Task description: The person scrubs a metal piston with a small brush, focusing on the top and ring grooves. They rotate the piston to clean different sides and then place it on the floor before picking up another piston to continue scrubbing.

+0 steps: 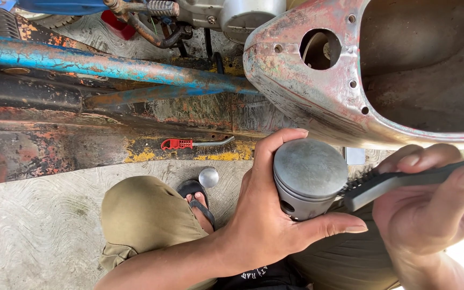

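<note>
- Piston (pixel 310 174): dull grey metal cylinder, flat crown, held above your lap.
- Your left hand (pixel 267 215) wraps it, fingers curled around.
- Your right hand (pixel 430 207) pinches a dark brush (pixel 398 182), bristles touching the piston's side.

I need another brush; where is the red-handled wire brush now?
The red-handled wire brush lies on the rusty yellow-painted ledge, above the person's sandalled foot, left of the grey metal piston.

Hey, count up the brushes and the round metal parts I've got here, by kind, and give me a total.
Brushes: 2 (dark brush in the right hand, red-handled wire brush on the ground)
Pistons: 1 (grey piston in the left hand)
Small round metal caps: 1 (metal cap on the ground)
Total: 4
</note>
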